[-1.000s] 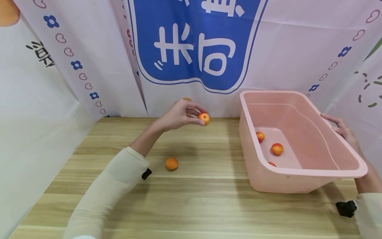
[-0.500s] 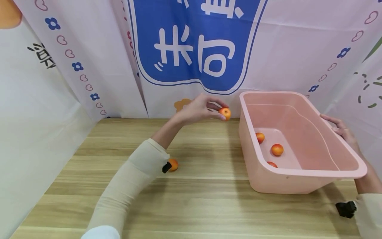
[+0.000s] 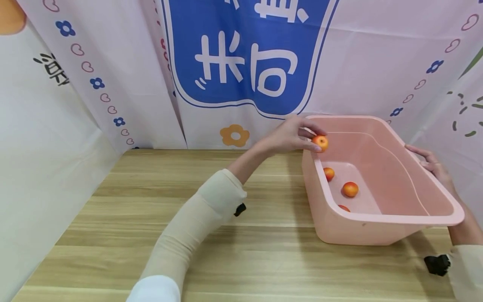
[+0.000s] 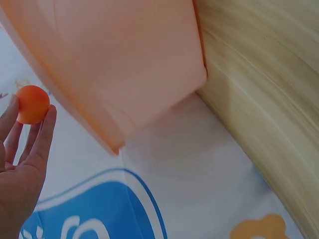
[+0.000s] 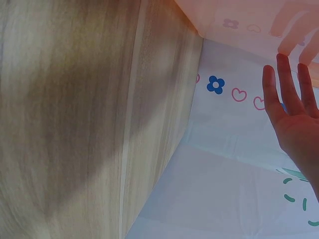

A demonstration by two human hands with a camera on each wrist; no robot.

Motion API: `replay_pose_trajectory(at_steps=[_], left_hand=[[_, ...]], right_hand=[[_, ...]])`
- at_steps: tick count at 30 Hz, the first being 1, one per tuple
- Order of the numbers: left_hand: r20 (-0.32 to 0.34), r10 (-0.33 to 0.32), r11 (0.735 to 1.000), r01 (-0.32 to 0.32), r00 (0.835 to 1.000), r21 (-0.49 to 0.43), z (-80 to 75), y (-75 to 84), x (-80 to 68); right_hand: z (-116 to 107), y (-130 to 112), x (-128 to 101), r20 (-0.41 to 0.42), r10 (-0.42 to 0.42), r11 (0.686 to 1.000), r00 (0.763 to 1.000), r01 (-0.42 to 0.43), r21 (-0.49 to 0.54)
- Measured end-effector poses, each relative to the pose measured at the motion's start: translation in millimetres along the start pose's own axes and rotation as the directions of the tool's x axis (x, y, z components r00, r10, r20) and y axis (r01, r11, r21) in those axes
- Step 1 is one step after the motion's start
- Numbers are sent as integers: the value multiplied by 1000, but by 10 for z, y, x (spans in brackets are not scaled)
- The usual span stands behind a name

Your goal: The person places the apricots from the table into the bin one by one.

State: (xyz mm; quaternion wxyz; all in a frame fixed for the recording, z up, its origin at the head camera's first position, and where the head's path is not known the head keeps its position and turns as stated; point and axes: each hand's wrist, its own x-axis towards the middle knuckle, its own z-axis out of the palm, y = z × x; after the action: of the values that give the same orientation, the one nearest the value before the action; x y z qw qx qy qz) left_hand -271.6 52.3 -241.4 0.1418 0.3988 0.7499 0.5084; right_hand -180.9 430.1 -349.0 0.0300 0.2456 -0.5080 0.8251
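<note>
My left hand (image 3: 310,140) pinches a small orange-red fruit (image 3: 321,142) in its fingertips, just over the left rim of a pink plastic tub (image 3: 381,218). In the left wrist view the fruit (image 4: 33,103) sits between my fingers (image 4: 44,137), with the tub's wall (image 4: 124,59) beside it. The tub is tilted up on its right side, where my right hand (image 3: 431,162) rests straight fingers on the rim. The right wrist view shows that hand (image 5: 291,112) flat against the tub (image 5: 234,12). Three similar fruits (image 3: 350,189) lie on the tub's floor.
The tub stands on a wooden table (image 3: 264,260) enclosed by printed white cloth walls (image 3: 113,63) at the back and on both sides. My left sleeve (image 3: 196,226) stretches across the middle of the table. A black strap (image 3: 437,264) shows at my right wrist.
My left hand carried the fruit rightward from above the table to the tub's left rim. Its sleeve now covers the orange fruit lying on the table. The right hand stayed put.
</note>
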Motion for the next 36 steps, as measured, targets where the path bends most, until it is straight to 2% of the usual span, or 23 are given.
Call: replay_pose_trajectory(at_steps=[2, 5, 13, 18, 20, 25, 31, 36], left_hand=[[21, 7, 1000, -7, 1000, -10, 79, 21, 69], [52, 3, 1000, -3, 999, -7, 193, 54, 184], [136, 9, 999, -16, 991, 47, 423, 111, 426], [132, -51, 997, 42, 990, 68, 558, 139, 549], [119, -80, 995, 72, 990, 67, 613, 150, 599], [109, -67, 996, 59, 992, 72, 758, 133, 713], [122, -69, 982, 46, 990, 182, 883, 78, 831], [101, -136, 968, 111, 986, 223, 984, 80, 898]], right_hand=[[-7, 4, 6, 15, -2, 1000, 1000, 2, 29], [-2, 1, 6, 6, -2, 1000, 1000, 2, 21], [21, -15, -6, -79, 32, 999, 996, -31, 5], [40, -20, -17, -96, 33, 999, 995, -35, -21], [43, -22, -13, -88, 32, 999, 996, -32, 2], [35, -26, 7, -61, 32, 995, 998, -26, 100], [42, -35, -7, -90, 36, 999, 995, -34, 23], [34, -36, -15, -101, 37, 999, 994, -39, -11]])
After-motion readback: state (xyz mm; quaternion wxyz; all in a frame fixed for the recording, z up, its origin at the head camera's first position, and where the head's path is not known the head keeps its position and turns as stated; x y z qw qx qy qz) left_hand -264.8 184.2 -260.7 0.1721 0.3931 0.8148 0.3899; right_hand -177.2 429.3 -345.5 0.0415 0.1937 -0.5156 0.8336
